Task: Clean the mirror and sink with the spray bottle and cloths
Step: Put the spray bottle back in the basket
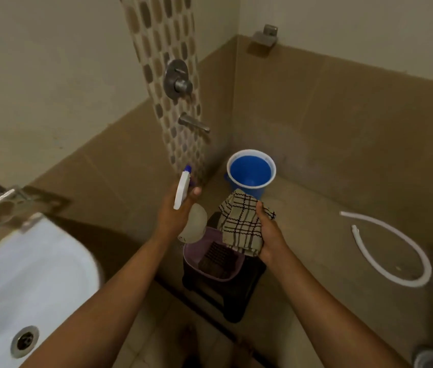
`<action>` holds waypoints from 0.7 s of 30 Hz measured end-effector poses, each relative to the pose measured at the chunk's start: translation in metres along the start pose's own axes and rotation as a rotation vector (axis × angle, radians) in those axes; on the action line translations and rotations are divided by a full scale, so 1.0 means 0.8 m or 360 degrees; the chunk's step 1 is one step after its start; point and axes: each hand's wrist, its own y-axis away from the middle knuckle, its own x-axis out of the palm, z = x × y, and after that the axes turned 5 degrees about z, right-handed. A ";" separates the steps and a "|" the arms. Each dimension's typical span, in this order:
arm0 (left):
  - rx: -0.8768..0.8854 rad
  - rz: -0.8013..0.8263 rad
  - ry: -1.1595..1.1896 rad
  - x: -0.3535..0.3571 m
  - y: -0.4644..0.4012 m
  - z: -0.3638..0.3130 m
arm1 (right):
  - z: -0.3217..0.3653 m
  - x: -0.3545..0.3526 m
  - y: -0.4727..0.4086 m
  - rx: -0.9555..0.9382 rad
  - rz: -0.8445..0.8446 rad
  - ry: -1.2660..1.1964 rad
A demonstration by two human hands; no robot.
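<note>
Spray bottle (pixel 186 205) gripped in left hand (pixel 173 214), checked cloth (pixel 242 221) clutched in right hand (pixel 269 232).

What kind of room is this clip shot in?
A bathroom, most likely its shower corner: a white sink at left, a shower valve with a spout on the tiled wall, and a blue bucket on the floor.

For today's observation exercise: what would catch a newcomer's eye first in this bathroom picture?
Probably the two hands in the middle: the left hand grips a spray bottle, the right hand holds a checked cloth. Behind them a bright blue bucket stands in the corner, and the white sink fills the lower left.
</note>
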 end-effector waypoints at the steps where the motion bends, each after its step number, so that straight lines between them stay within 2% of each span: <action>1: -0.0050 0.0056 -0.0007 0.002 -0.005 0.012 | -0.005 -0.006 -0.003 0.0015 -0.0047 0.0010; 4: -0.0081 0.0271 -0.0065 0.007 -0.019 0.041 | -0.019 -0.023 -0.009 0.0056 -0.0130 -0.0031; 12: -0.0179 0.0518 -0.0050 0.023 -0.039 0.117 | -0.071 -0.051 -0.037 0.0134 -0.0378 -0.0057; 21: -0.0320 0.0541 -0.0134 0.043 -0.047 0.234 | -0.154 -0.092 -0.090 0.0278 -0.0567 -0.0058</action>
